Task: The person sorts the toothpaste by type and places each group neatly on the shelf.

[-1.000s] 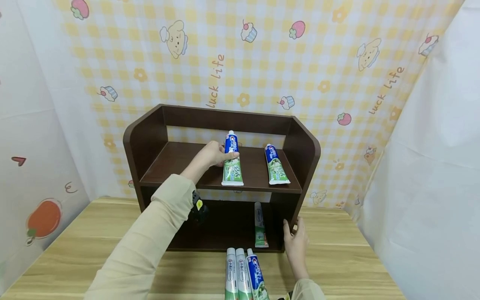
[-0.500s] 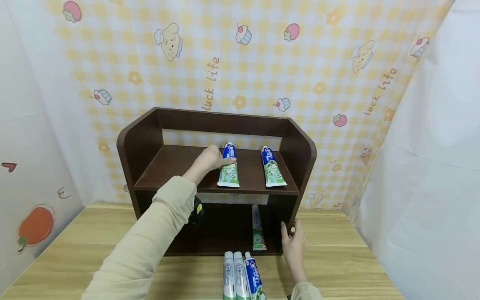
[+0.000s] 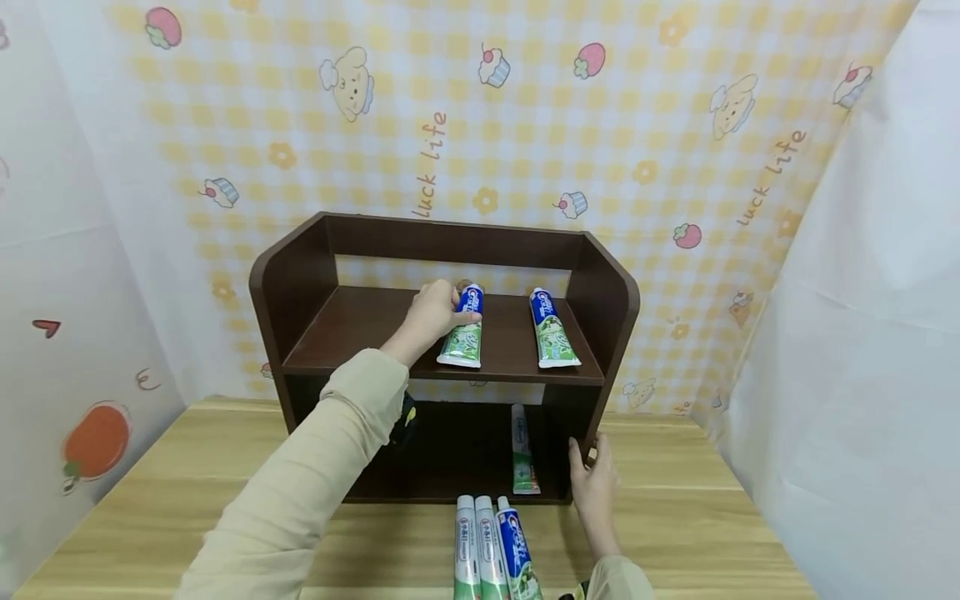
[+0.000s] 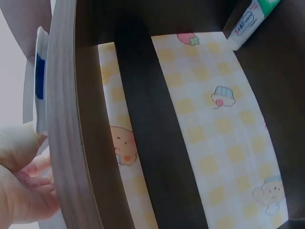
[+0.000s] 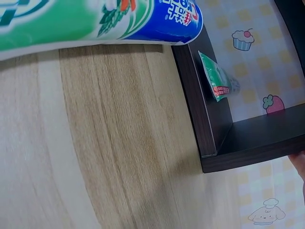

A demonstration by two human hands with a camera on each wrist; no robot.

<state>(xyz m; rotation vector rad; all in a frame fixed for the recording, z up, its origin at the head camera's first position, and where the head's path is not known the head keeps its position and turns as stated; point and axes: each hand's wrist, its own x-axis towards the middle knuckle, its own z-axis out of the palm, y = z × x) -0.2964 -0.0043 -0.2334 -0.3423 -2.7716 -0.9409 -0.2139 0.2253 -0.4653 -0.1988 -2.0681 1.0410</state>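
On the upper board of a dark brown two-tier shelf (image 3: pixel 360 329), my left hand (image 3: pixel 435 315) pinches a blue and green toothpaste tube (image 3: pixel 463 346), thumb across its front. The tube leans slightly, cap end away from me. To its right lies a matching toothpaste tube (image 3: pixel 553 337). My right hand (image 3: pixel 594 492) grips the shelf's right side panel (image 3: pixel 576 417) low down, thumb on the inner side. A white and green toothpaste tube (image 3: pixel 523 454) lies on the lower tier, near that panel.
In front of the shelf, two white and green tubes (image 3: pixel 467 542) and a blue and green tube (image 3: pixel 519 554) lie side by side on the wooden table (image 3: pixel 675 517). A yellow checked cloth (image 3: pixel 510 150) hangs behind; white cloth (image 3: pixel 847 375) lines the sides.
My left hand has brought its tube down onto the upper board, and the tube's cap end has swung a little right. My right hand keeps its grip on the panel.
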